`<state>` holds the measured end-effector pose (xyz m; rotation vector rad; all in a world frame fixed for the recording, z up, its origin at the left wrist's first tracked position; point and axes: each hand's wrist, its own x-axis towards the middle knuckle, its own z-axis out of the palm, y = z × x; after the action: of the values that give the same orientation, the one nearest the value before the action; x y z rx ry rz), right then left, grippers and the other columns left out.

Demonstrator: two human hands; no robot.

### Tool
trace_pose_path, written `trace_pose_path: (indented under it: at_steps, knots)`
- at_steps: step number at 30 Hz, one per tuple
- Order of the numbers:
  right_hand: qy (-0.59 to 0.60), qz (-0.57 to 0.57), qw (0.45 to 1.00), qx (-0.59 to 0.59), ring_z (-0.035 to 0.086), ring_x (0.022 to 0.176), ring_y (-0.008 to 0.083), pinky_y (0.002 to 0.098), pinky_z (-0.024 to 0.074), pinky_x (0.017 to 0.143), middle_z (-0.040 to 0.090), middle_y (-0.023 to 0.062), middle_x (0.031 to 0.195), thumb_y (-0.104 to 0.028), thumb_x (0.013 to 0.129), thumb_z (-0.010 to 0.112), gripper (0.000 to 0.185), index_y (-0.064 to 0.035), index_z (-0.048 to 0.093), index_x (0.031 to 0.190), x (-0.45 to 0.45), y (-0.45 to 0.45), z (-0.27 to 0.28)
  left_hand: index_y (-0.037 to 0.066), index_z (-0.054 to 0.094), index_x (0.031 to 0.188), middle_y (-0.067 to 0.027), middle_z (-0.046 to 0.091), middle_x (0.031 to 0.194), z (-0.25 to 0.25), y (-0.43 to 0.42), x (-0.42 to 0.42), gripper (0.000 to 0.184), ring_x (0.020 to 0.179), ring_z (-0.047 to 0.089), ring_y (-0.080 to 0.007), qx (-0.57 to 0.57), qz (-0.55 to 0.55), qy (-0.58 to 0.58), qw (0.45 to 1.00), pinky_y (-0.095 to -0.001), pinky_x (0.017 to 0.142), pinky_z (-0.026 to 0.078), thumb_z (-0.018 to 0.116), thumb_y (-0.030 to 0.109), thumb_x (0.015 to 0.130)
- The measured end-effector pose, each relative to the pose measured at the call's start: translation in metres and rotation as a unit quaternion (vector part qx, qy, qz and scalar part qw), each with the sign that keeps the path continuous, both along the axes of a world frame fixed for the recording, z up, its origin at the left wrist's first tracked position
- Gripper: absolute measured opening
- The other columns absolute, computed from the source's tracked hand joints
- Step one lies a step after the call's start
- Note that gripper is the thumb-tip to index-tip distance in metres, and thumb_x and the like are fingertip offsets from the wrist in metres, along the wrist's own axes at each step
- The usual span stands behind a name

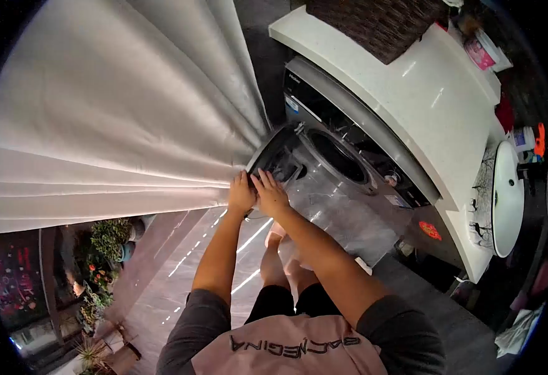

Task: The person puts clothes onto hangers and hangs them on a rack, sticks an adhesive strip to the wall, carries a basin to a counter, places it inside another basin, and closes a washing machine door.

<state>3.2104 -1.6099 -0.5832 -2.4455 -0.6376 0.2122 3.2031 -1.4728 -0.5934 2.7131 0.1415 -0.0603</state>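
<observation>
My left hand [241,195] and my right hand [271,194] are side by side at the near edge of an open washing machine door [280,155]. The right hand's fingers are stretched out and apart on the door's rim. The left hand's fingers point forward where the gathered pale curtain [142,119] meets the door edge; whether they touch cloth or door I cannot tell. The dark round opening of the washing machine [338,155] lies to the right of the door. My palms' undersides are hidden.
A white countertop [411,103] curves above the machine, bearing a brown woven mat [380,25]. A white basin [508,200] is at the far right. Potted plants [111,240] line the window at lower left. Glossy floor tiles [180,275] lie below.
</observation>
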Motion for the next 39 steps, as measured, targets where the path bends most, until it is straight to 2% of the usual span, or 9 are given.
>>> trace_pose_path:
  at_steps: [8,11,18,22,26,29,32,34,39]
  knots:
    - [0.083,-0.098,0.989,0.078,0.026,0.129,0.0388,0.0455,0.0288,0.104,0.018,0.0209,0.143,-0.025,0.073,0.066,0.073,-0.0044,0.032,0.135,-0.086,-0.072,-0.013,-0.002,0.030,0.134,-0.0222,0.045,0.124,0.004,-0.085,-0.042,0.058,0.109,0.044,-0.0395,-0.065,-0.067,0.037,0.995,-0.0452,0.094,0.035,0.050,0.010,0.081]
    - [0.058,-0.157,0.983,0.070,0.027,0.127,0.0423,0.0498,0.0274,0.102,0.020,0.0228,0.141,-0.028,0.073,0.067,0.077,-0.0007,0.030,0.134,-0.112,-0.094,-0.032,-0.002,0.029,0.135,-0.0235,0.042,0.128,-0.024,-0.116,-0.053,0.056,0.117,0.039,-0.0421,-0.029,-0.135,-0.092,0.986,-0.0451,0.098,0.032,0.046,0.007,0.082]
    - [-0.022,-0.321,0.943,0.088,0.027,0.126,0.0420,0.0511,0.0230,0.103,0.025,0.0243,0.139,-0.018,0.077,0.061,0.068,0.0005,0.030,0.134,-0.156,-0.128,-0.081,-0.009,0.028,0.132,-0.0301,0.033,0.134,-0.044,-0.190,-0.056,0.055,0.125,0.031,-0.0437,-0.218,-0.086,-0.098,0.967,-0.0452,0.105,0.025,0.044,0.001,0.081]
    - [-0.056,-0.563,0.809,0.162,0.024,0.129,0.0411,0.0472,0.0181,0.106,0.021,0.0301,0.139,-0.019,0.082,0.060,0.072,0.0063,0.019,0.136,-0.140,-0.128,-0.109,-0.010,0.028,0.131,-0.0308,0.032,0.134,-0.078,-0.203,-0.056,0.057,0.125,0.031,-0.0445,-0.256,-0.146,-0.153,0.943,-0.0495,0.105,0.023,0.048,0.003,0.078]
    - [0.022,-0.658,0.688,0.306,0.017,0.134,0.0336,0.0386,0.0154,0.108,0.008,0.0240,0.145,-0.026,0.083,0.063,0.089,0.0027,0.002,0.141,-0.116,-0.149,-0.174,-0.003,0.037,0.128,-0.0258,0.032,0.136,-0.112,-0.209,-0.048,0.054,0.125,0.030,-0.0455,-0.111,-0.294,-0.256,0.914,-0.0624,0.099,0.022,0.054,0.012,0.079]
    - [0.069,-0.755,0.499,0.420,0.027,0.128,0.0242,0.0342,0.0203,0.106,0.021,0.0179,0.142,-0.032,0.082,0.066,0.094,0.0037,0.002,0.140,-0.096,-0.162,-0.162,0.015,0.046,0.128,-0.0171,0.039,0.132,-0.122,-0.221,-0.035,0.054,0.124,0.035,-0.0386,0.012,-0.458,-0.192,0.868,-0.0585,0.098,0.027,0.060,0.016,0.075]
    - [-0.003,-0.607,0.456,0.651,0.044,0.112,0.0186,0.0307,0.0353,0.096,0.044,0.0101,0.126,-0.024,0.088,0.058,0.059,-0.0040,0.024,0.133,-0.067,-0.189,-0.175,0.020,0.049,0.125,-0.0105,0.042,0.131,-0.125,-0.243,-0.006,0.051,0.124,0.036,-0.0335,0.055,-0.471,-0.239,0.847,-0.0562,0.099,0.028,0.061,0.017,0.075]
    - [0.011,-0.587,0.430,0.686,0.035,0.121,0.0208,0.0312,0.0256,0.103,0.036,0.0117,0.134,-0.023,0.086,0.061,0.078,0.0009,0.011,0.140,-0.047,-0.205,-0.163,0.020,0.050,0.125,-0.0047,0.043,0.132,-0.116,-0.255,0.012,0.051,0.125,0.036,-0.0297,0.104,-0.479,-0.242,0.837,-0.0545,0.099,0.028,0.060,0.017,0.076]
    - [-0.031,-0.556,0.451,0.697,0.039,0.116,0.0187,0.0299,0.0283,0.101,0.038,0.0099,0.132,-0.021,0.089,0.057,0.075,-0.0003,0.007,0.141,-0.013,-0.221,-0.171,0.024,0.045,0.130,0.0068,0.039,0.135,-0.117,-0.277,0.035,0.052,0.126,0.034,-0.0176,0.122,-0.441,-0.266,0.849,-0.0498,0.102,0.027,0.053,0.021,0.079]
